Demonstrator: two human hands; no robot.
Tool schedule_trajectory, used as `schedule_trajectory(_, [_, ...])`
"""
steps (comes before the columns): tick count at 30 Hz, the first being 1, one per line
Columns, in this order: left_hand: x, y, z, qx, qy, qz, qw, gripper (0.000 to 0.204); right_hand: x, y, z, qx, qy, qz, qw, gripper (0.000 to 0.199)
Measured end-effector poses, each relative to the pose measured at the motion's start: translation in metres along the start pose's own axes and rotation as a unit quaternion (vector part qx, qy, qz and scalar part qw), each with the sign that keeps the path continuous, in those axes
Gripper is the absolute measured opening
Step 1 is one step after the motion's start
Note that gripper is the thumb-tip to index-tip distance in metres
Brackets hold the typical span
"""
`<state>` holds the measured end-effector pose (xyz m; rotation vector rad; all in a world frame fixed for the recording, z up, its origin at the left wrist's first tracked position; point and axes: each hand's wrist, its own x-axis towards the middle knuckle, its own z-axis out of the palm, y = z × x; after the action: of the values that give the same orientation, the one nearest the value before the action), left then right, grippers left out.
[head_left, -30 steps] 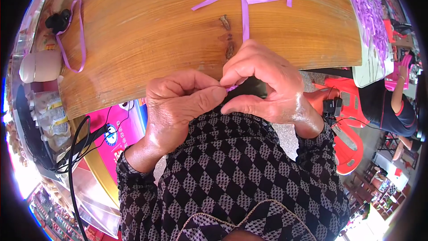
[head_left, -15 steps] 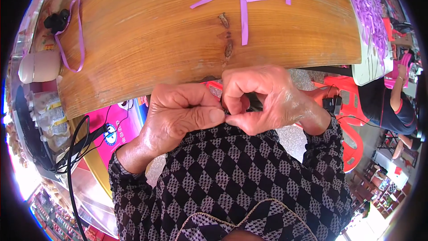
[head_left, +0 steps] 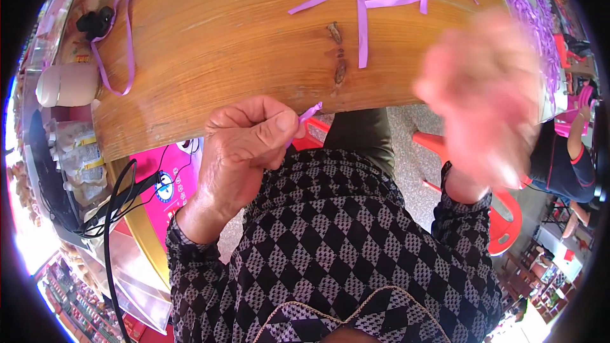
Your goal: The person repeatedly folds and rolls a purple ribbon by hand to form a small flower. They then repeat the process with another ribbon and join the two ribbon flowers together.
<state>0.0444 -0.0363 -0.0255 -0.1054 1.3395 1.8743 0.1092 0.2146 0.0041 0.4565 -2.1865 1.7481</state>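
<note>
My left hand is closed, thumb against curled fingers, near the front edge of the wooden table. From its pinch sticks out the short twisted end of a purple ribbon; the rest is mostly hidden by the fingers. Off to the right, over the table's right corner, my right hand is smeared by motion, so its fingers cannot be made out. Several loose purple ribbons lie crossed on the far part of the table.
At the table's left sit a black object with a purple ribbon loop and a pale rounded container. A heap of purple ribbons lies at the far right. Red plastic stools stand below; another person's arm shows at right.
My hands were together at the table edge and have come apart. The right swung up and to the right; the left stays pinched, with a purple ribbon end now showing.
</note>
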Motion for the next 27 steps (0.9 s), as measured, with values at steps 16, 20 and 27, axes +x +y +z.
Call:
schedule_trajectory(16, [-0.002,0.0,-0.005,-0.043,0.07,0.078,0.994,0.022,0.023,-0.038,0.025,0.089,0.038,-0.115,0.989,0.044])
schedule_trajectory(20, [-0.004,0.005,-0.003,-0.047,0.099,0.092,0.99,0.02,0.021,-0.036,0.015,0.038,0.029,-0.057,0.997,0.047])
schedule_trajectory(27, [0.0,0.016,-0.004,-0.144,-0.039,0.092,0.984,0.018,-0.001,-0.035,-0.008,-0.001,0.028,0.041,0.999,0.053])
